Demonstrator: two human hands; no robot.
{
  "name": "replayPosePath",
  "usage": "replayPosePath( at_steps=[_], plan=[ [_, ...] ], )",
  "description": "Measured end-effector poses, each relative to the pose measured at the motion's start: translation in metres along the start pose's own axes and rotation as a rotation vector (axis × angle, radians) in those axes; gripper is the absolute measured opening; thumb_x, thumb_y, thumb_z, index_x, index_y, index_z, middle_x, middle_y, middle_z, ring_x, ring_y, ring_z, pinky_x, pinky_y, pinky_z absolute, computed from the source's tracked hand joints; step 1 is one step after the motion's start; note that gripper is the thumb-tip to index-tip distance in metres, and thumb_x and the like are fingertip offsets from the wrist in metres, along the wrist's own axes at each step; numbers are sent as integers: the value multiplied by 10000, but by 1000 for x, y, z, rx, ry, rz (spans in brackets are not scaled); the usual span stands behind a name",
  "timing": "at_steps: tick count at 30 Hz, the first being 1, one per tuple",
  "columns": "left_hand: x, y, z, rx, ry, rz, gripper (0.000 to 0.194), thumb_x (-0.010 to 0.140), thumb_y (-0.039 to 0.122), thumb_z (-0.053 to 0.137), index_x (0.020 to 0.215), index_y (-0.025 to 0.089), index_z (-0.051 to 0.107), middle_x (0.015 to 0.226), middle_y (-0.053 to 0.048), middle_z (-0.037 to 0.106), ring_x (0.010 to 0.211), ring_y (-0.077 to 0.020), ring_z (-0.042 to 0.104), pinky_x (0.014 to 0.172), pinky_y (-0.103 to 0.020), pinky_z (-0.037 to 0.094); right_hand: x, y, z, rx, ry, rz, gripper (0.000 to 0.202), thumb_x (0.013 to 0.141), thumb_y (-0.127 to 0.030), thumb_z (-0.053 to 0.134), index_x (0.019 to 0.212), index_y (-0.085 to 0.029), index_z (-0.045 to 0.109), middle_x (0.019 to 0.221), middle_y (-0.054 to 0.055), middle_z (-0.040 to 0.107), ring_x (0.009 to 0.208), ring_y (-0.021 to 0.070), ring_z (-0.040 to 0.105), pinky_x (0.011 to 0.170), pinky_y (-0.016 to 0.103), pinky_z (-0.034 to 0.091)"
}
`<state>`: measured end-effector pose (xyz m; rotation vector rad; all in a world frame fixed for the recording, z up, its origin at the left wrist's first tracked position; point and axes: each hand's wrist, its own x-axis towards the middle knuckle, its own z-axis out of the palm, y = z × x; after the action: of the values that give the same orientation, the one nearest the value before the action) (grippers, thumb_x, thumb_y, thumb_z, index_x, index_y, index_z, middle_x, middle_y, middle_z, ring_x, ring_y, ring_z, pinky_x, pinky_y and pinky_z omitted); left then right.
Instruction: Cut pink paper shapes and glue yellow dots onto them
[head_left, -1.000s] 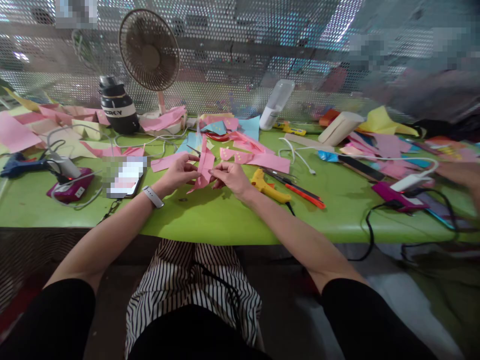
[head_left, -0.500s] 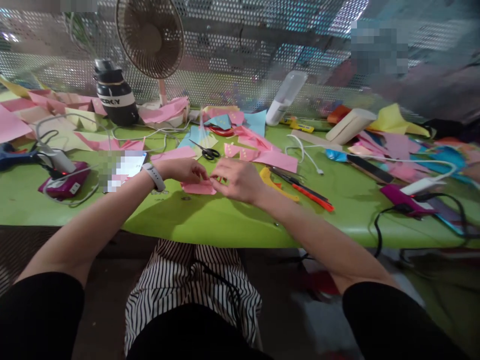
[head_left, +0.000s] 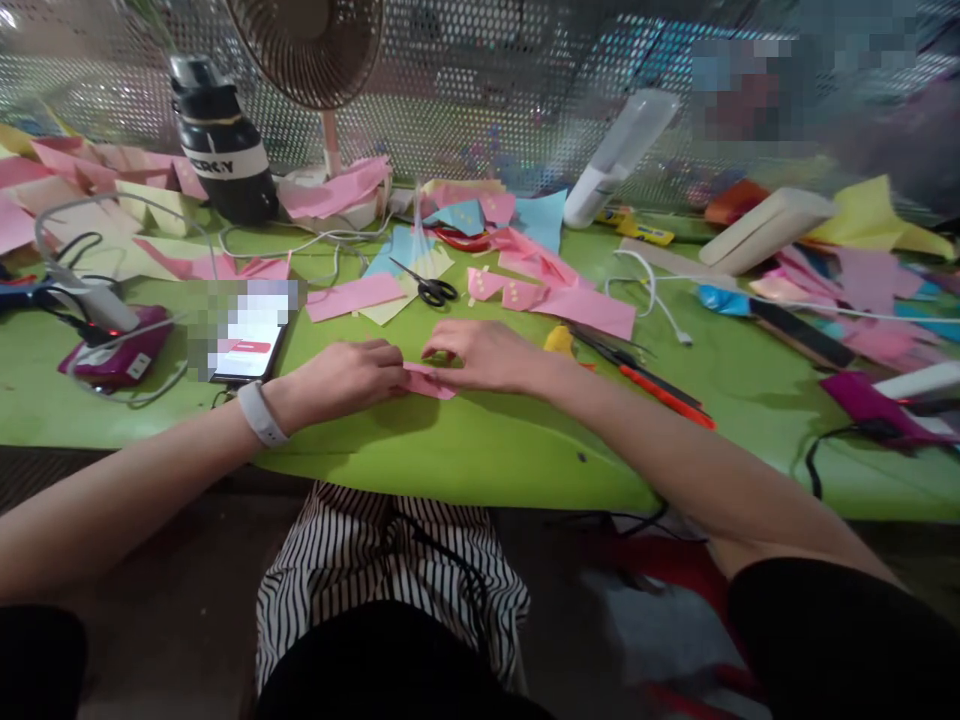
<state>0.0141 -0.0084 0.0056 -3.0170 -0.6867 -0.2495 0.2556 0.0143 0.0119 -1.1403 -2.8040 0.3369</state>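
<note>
A small piece of pink paper lies on the green desk, between the hands. The left hand has its bent fingers on the paper's left end; whether they grip it, I cannot tell. The right hand is partly open, thumb at the paper's right end, forefinger arched apart. Just beyond the hands are black scissors. A phone lies left of the left hand, and a red-handled tool right of the right hand. Farther beyond the left hand stands a black bottle.
</note>
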Motion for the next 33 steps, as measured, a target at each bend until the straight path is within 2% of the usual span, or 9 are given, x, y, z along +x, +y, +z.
replayPosePath(
  at_steps=[3, 8, 11, 14, 21, 28, 33],
  plan=[
    [0, 2, 0, 137, -53, 64, 218, 990, 133, 474, 1030, 164, 686, 981, -89, 704, 857, -183, 613, 669, -275, 498, 3, 2, 6, 18, -25, -24, 312, 989, -414, 568, 1021, -147, 725, 1025, 109, 685, 816, 191, 596, 686, 302, 375],
    [-1, 3, -1, 217, -50, 135, 275, 984, 63, 420, 1071, 135, 672, 965, -99, 702, 814, -183, 596, 660, -293, 497, -1, 0, 11, 39, 20, -12, 305, 1003, -397, 545, 976, -135, 700, 975, 105, 662, 808, 187, 572, 704, 295, 365],
    [-2, 7, 3, 192, -15, 56, 209, 1002, 160, 468, 1010, 144, 676, 919, -84, 692, 816, -187, 599, 642, -290, 485, -4, -5, 12, 44, 24, 27, 240, 986, -343, 570, 954, -134, 682, 939, 93, 654, 787, 177, 556, 699, 290, 354],
    [0, 11, 7, 176, 6, -46, 232, 1012, 215, 467, 932, 154, 676, 869, -69, 682, 803, -183, 601, 634, -281, 467, -5, -11, 11, 23, 15, 65, 210, 980, -323, 577, 948, -139, 672, 942, 89, 662, 788, 176, 559, 686, 288, 341],
    [5, 19, 8, 67, 31, -262, 263, 1013, 291, 483, 905, 157, 681, 893, -64, 682, 794, -167, 611, 700, -283, 474, -6, -14, 5, 12, -14, 148, 259, 968, -415, 594, 986, -172, 683, 972, 70, 696, 773, 176, 584, 643, 286, 331],
    [11, 28, 14, 47, 41, -371, 232, 983, 257, 494, 900, 148, 680, 898, -87, 679, 819, -205, 621, 741, -329, 488, -4, -14, 5, 14, -17, 150, 263, 972, -418, 597, 1032, -184, 701, 1013, 75, 726, 853, 197, 624, 670, 292, 345],
    [12, 29, 16, -66, 118, -464, 183, 928, 222, 530, 839, 136, 665, 879, -94, 674, 753, -182, 610, 683, -301, 473, -4, -15, 5, -11, -10, 178, 269, 968, -426, 602, 998, -183, 713, 967, 74, 729, 821, 195, 620, 648, 297, 326]
  ],
)
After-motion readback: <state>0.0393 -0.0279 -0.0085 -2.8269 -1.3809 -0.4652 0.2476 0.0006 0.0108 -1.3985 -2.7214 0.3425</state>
